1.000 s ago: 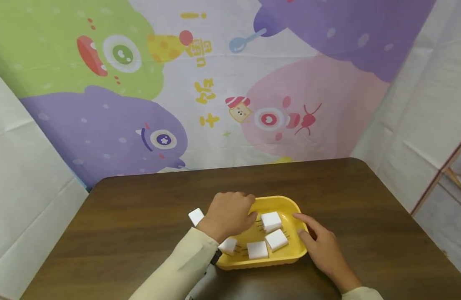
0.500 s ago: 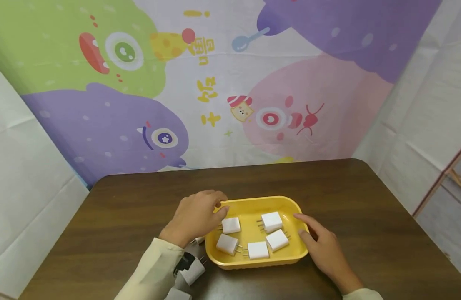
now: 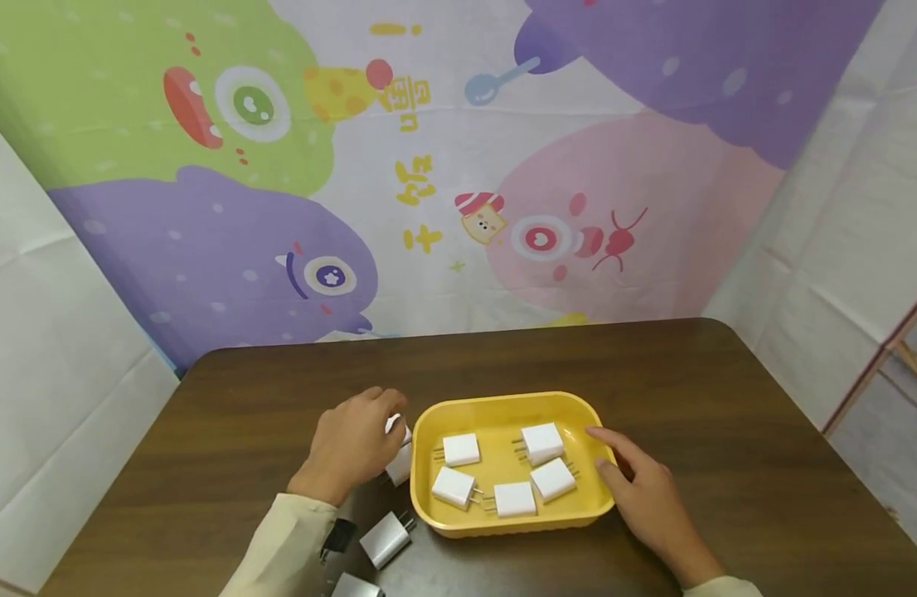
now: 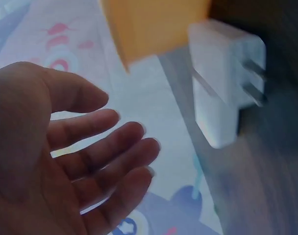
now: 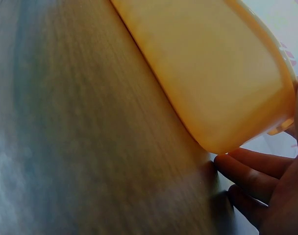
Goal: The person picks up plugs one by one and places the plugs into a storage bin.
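Observation:
In the head view a yellow tray stands on the dark table, with several white plug chargers lying inside. My left hand is just left of it, over two white chargers that it partly hides. Seen from the left wrist, that hand has loosely bent, spread fingers with nothing between them, and a charger with two metal prongs is beyond the fingertips. My right hand holds the tray's right end, thumb and forefinger at the rim, other fingers low against its outer wall.
Two more chargers, one whole and one cut off by the frame edge, lie in front of my left wrist. Behind the table hangs a cartoon-printed cloth. White sheeting closes off the right side.
My left hand has drawn back left from over the tray, leaving a charger at the tray's left side, and is now over chargers on the table. The right hand keeps its place.

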Demonstrator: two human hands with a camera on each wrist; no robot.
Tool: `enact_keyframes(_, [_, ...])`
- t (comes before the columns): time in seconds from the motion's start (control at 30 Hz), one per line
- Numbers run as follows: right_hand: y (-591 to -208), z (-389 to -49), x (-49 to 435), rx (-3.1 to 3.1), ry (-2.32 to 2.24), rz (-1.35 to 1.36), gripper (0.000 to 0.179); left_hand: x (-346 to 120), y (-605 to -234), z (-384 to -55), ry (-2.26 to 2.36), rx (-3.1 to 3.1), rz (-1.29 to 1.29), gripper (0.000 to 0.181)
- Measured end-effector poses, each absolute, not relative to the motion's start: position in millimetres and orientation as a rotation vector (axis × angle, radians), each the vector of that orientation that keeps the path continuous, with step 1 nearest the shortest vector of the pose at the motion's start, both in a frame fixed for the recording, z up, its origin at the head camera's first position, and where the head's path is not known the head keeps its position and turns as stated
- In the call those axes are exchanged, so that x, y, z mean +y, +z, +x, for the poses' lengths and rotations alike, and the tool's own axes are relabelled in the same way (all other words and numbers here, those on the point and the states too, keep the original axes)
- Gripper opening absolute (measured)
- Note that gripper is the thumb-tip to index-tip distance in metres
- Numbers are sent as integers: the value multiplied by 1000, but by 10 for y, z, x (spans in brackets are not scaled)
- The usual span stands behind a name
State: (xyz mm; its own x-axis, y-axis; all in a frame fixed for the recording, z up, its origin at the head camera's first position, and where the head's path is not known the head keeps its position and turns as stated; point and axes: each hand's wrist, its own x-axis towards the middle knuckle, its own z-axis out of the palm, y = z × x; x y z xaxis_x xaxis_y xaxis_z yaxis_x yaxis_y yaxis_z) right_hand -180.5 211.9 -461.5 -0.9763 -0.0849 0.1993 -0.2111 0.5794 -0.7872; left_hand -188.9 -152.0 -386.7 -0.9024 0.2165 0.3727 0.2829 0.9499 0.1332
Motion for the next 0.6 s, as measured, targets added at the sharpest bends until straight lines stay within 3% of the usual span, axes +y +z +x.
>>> enact_keyframes(0.33, [-4630,-1803,2116,-2667,1359,231,35,-1691,-4046,-1976,-199,-2977,-383,38])
enact_keyframes(0.6, [-4614,-1797,2114,-2665,1363,229,35,-1687,-4149,-2016,-211,-3024,-398,41])
